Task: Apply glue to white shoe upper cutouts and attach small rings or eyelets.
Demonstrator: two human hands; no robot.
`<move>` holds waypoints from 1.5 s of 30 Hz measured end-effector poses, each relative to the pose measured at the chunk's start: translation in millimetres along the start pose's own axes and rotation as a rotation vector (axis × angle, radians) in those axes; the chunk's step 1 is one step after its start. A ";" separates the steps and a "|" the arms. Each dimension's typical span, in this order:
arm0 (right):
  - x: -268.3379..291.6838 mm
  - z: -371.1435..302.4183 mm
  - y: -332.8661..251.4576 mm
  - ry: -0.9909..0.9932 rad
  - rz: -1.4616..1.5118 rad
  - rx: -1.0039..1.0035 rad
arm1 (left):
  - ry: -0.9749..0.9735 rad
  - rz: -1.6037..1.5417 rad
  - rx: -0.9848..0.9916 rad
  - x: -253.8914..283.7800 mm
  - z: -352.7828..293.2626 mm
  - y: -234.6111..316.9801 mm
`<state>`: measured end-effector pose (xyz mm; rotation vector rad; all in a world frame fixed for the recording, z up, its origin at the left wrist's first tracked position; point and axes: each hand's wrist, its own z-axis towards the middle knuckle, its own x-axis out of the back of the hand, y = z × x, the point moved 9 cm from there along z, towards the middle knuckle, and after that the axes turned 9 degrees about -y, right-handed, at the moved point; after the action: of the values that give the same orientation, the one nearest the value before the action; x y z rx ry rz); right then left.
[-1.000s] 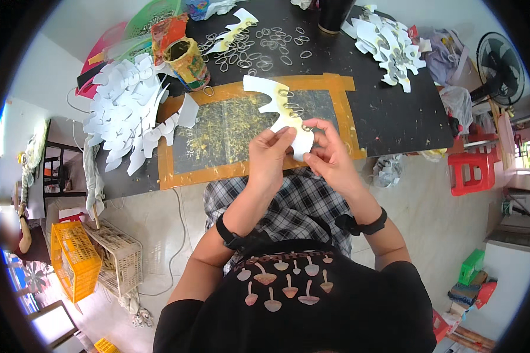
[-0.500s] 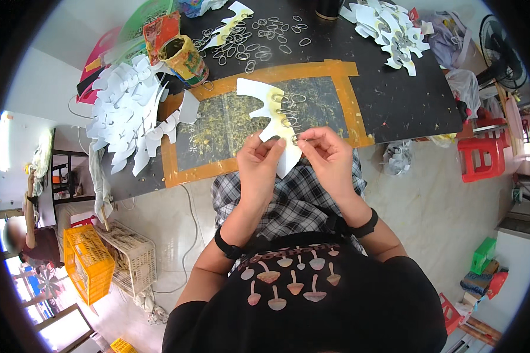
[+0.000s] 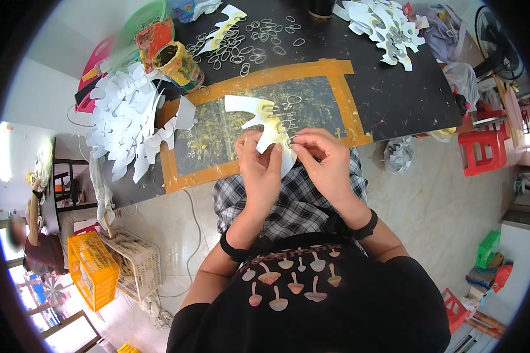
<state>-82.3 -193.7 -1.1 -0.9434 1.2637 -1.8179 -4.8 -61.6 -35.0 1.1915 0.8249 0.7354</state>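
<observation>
A white cut-out piece [image 3: 250,105] with scalloped edges and yellowish smears along one side lies slantwise over the mat, its near end reaching past the table edge. My left hand [image 3: 260,173] grips its near part, thumb uppermost and fingers partly hidden. Along the smeared right edge sit several metal rings [image 3: 282,127]. My right hand [image 3: 327,159] pinches a ring [image 3: 290,142] at that edge, close to my left thumb. Beneath lies a dark, yellow-stained mat [image 3: 212,132] bordered with brown tape [image 3: 359,112].
Loose rings [image 3: 256,52] and another smeared white piece [image 3: 229,26] lie at the back. White cut-outs [image 3: 121,112] pile up on the left beside a stained can [image 3: 179,67]. Ringed pieces [image 3: 383,26] are heaped at back right. A person [image 3: 41,250] is at far left.
The white piece has turned, its far end swinging left and nearer to me. My left fingers have shifted along it. My right hand remains at the smeared edge.
</observation>
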 end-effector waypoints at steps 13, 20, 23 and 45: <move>0.0 3.5 -6.6 0.008 -0.069 0.057 | -0.006 -0.028 0.116 4.1 0.0 -6.8; 0.0 1.7 -8.4 0.010 -0.125 0.072 | 0.031 0.252 -0.013 2.1 0.4 10.7; 0.9 2.0 -9.5 0.018 -0.107 0.074 | 0.019 0.009 0.082 -0.7 0.2 0.1; 0.0 15.5 24.2 -0.244 0.209 -0.174 | -0.110 -0.240 0.089 -11.2 -0.6 -12.2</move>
<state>-65.3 -206.7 -20.2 -1.0500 1.3255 -1.4044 -10.4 -73.4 -45.3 1.1765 0.8969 0.4373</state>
